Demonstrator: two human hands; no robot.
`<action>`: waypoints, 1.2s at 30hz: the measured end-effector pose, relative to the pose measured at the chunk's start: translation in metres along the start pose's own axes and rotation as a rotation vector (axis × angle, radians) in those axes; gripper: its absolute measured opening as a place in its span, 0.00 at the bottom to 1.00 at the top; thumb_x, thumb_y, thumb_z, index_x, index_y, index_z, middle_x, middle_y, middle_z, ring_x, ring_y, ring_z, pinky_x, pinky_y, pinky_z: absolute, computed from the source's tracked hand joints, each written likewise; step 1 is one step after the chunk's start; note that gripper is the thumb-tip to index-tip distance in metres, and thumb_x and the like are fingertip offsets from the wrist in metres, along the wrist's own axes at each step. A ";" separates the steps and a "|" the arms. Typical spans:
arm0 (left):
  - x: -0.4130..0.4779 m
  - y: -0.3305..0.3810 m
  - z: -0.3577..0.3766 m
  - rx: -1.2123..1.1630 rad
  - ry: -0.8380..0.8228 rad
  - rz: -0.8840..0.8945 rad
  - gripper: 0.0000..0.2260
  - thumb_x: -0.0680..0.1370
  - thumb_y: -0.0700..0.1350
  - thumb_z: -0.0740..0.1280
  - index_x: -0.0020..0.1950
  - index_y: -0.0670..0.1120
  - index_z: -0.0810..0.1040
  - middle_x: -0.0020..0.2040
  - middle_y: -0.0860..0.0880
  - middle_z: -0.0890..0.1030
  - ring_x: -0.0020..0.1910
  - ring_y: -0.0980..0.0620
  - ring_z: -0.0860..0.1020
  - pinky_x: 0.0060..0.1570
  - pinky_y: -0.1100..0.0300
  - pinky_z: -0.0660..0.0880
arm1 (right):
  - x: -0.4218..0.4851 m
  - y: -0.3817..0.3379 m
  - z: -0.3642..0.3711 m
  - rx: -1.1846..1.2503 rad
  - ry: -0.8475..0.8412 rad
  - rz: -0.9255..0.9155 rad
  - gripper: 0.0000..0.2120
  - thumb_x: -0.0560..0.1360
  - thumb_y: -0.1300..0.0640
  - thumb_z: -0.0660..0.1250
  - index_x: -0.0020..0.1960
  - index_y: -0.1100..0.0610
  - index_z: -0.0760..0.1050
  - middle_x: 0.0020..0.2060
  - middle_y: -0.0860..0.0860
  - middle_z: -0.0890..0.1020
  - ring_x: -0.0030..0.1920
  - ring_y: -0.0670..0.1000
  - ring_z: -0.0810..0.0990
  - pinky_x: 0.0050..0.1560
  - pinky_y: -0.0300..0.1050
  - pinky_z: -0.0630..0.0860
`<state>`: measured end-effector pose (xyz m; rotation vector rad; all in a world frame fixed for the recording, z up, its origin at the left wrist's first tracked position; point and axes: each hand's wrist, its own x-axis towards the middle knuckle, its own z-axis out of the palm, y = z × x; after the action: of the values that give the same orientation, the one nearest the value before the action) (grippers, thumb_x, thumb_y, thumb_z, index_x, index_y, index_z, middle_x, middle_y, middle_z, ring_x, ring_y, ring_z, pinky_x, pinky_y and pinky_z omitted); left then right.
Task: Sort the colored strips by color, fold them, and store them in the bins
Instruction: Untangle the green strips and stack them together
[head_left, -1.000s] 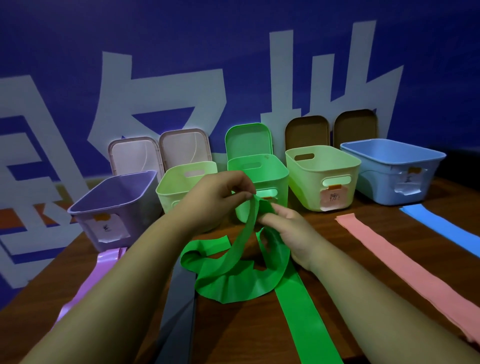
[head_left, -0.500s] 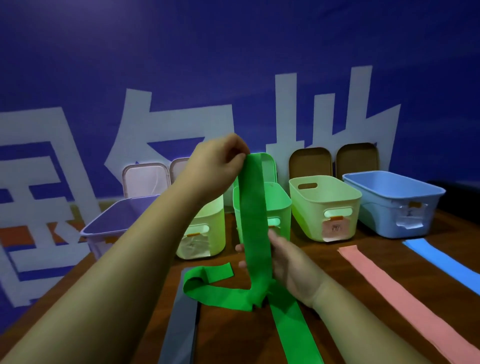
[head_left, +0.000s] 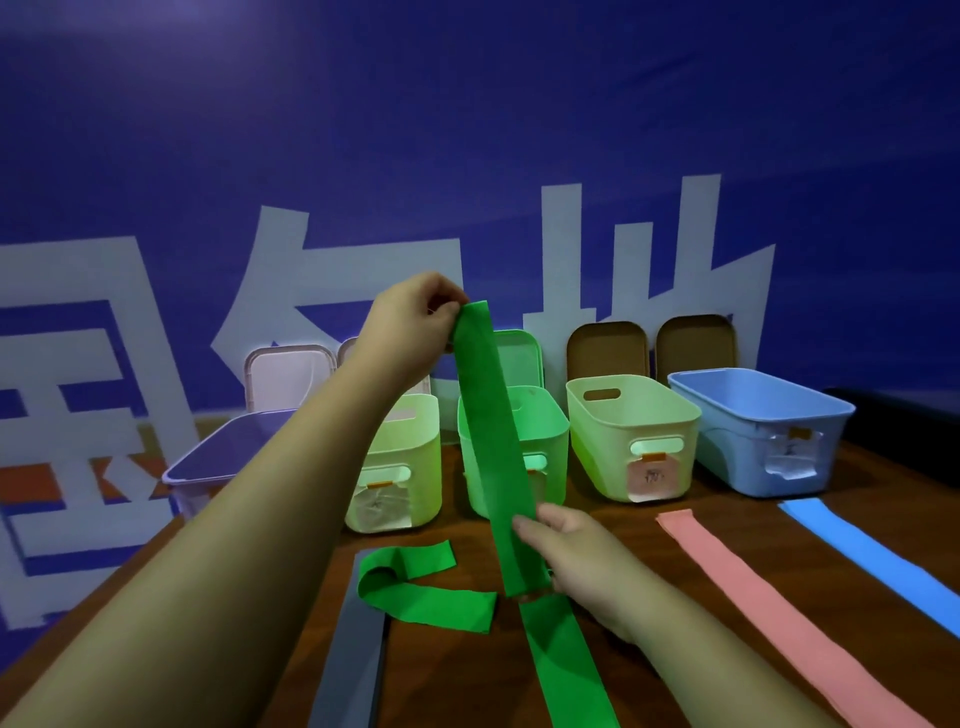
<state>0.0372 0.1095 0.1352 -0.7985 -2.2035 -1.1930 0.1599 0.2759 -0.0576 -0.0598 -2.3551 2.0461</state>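
My left grip (head_left: 415, 322) pinches the top end of the green strip (head_left: 493, 441) up high. The strip hangs down to my right grip (head_left: 571, 551), which holds it low, just over the desk (head_left: 457, 675). More of it lies curled on the desk left of that grip. The green bin (head_left: 548, 431) stands right behind the strip. A pink strip (head_left: 753, 597) and a blue strip (head_left: 857, 551) lie flat to the right.

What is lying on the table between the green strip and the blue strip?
In the head view, a pink strip lies flat on the table between the green strip and the blue strip, touching neither.
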 end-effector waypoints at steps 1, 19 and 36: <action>0.000 0.001 0.001 -0.016 -0.005 -0.007 0.07 0.86 0.41 0.64 0.59 0.47 0.82 0.51 0.50 0.84 0.44 0.54 0.85 0.42 0.62 0.84 | -0.006 0.001 -0.001 -0.012 -0.005 -0.007 0.12 0.88 0.51 0.62 0.68 0.49 0.80 0.56 0.47 0.89 0.55 0.51 0.88 0.57 0.54 0.84; -0.067 -0.040 0.078 0.169 -0.133 -0.092 0.07 0.83 0.42 0.67 0.58 0.48 0.83 0.53 0.50 0.84 0.50 0.50 0.82 0.53 0.52 0.81 | -0.141 0.009 0.008 -0.387 0.065 0.056 0.12 0.86 0.46 0.64 0.66 0.50 0.73 0.41 0.50 0.81 0.25 0.39 0.74 0.26 0.37 0.70; -0.120 -0.101 0.156 0.362 -0.351 -0.238 0.07 0.79 0.43 0.68 0.48 0.54 0.83 0.49 0.50 0.84 0.50 0.47 0.81 0.53 0.47 0.83 | -0.160 0.028 0.011 -0.499 0.108 0.239 0.28 0.83 0.46 0.69 0.80 0.46 0.64 0.37 0.51 0.87 0.26 0.48 0.79 0.24 0.44 0.75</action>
<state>0.0269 0.1690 -0.0774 -0.6425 -2.7611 -0.7546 0.3193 0.2624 -0.0849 -0.4640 -2.8334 1.4244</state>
